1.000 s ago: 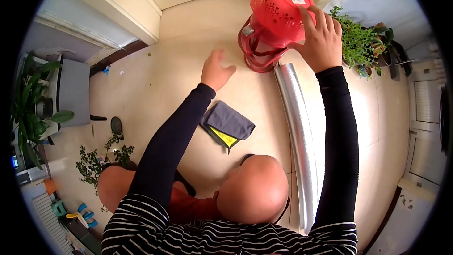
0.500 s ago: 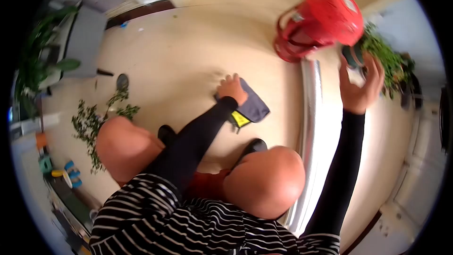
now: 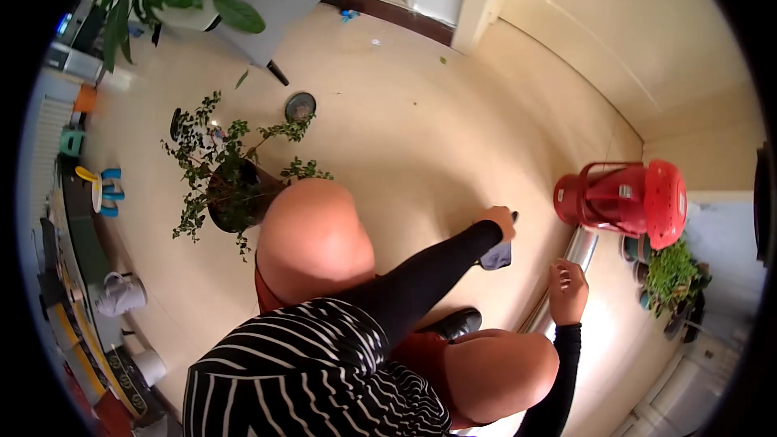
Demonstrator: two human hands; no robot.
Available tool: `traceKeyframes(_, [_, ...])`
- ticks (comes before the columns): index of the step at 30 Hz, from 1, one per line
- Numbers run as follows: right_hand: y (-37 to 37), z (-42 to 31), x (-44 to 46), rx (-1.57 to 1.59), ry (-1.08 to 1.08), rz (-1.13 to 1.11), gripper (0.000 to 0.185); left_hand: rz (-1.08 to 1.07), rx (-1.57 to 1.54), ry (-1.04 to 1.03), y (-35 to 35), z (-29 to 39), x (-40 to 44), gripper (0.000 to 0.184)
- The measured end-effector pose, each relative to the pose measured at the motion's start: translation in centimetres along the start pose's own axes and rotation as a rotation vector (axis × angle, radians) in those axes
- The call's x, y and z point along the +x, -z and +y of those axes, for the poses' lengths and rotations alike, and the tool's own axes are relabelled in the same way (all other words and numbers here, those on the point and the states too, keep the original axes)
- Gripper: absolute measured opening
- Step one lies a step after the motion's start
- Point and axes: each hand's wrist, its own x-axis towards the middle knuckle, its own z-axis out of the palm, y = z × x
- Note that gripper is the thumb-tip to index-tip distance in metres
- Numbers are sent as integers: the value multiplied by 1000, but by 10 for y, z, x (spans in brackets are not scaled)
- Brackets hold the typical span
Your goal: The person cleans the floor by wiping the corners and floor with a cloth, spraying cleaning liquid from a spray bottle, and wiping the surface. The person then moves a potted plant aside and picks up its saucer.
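My left hand [image 3: 499,222] is closed on a dark grey cloth pouch [image 3: 496,256] just above or on the floor; part of the pouch shows below the fingers and a small dark end above them. Most of it is hidden behind the hand. Over to the right, my right hand [image 3: 569,287] is raised near a long silver tube or strip [image 3: 581,249], its fingers half curled and slightly apart. Nothing shows between them. I cannot tell whether the hand touches the tube. Beyond both hands is a red thermos flask [image 3: 611,194] with a carrying handle.
To the left, a leafy potted plant [image 3: 235,182] stands beside my knee, with a small round dish [image 3: 300,106] behind it. Green plants [image 3: 676,275] are at the right wall. A grey cabinet [image 3: 279,0] and a cream door [image 3: 623,40] border the tiled floor.
The view has swung left. My left hand has closed on the pouch, which was lying flat with a yellow panel showing. My right hand has drawn nearer and its spread fingers have curled.
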Motion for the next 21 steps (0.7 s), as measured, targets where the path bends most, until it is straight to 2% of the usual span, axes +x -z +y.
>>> traceKeyframes(2, [17, -14, 28, -59, -55, -211, 36, -44, -32, -75, 47, 35, -17, 36])
traceKeyframes(4, [22, -36, 60, -175, 110, -256, 52, 80, -148, -148, 93, 59, -39, 31])
traceKeyframes(5, [25, -70, 76, -161, 67, -329, 66, 129, -229, -138, 120, 70, -49, 31])
traceKeyframes(6, [22, -71, 96, -228, 155, -370, 77, 177, -307, -127, 142, 77, -53, 32])
traceKeyframes(8, [12, -77, 140, -226, 214, -405, 89, 352, -597, -145, 165, 82, -40, 30])
traceKeyframes(9, [8, -110, 164, -159, 47, -486, 93, 422, -809, -171, 183, 81, -41, 29])
traceKeyframes(11, [3, -188, 203, 97, -5, -501, 97, 566, -1236, -238, 230, 85, -45, 27])
traceKeyframes(12, [0, -212, 226, 121, 44, -519, 97, 606, -1485, -321, 247, 85, -42, 37])
traceKeyframes(14, [-7, -274, 262, -72, 279, -552, 95, 703, -1556, -367, 307, 74, -76, 40])
traceKeyframes(17, [-29, -380, 278, 123, 113, -664, 89, 885, -1542, -519, 358, 55, -96, 39])
traceKeyframes(20, [-50, -429, 291, 79, 189, -778, 77, 720, -1900, -735, 379, 36, -93, 37])
traceKeyframes(21, [-56, -436, 300, 39, 210, -794, 74, 718, -1836, -675, 383, 27, -92, 38])
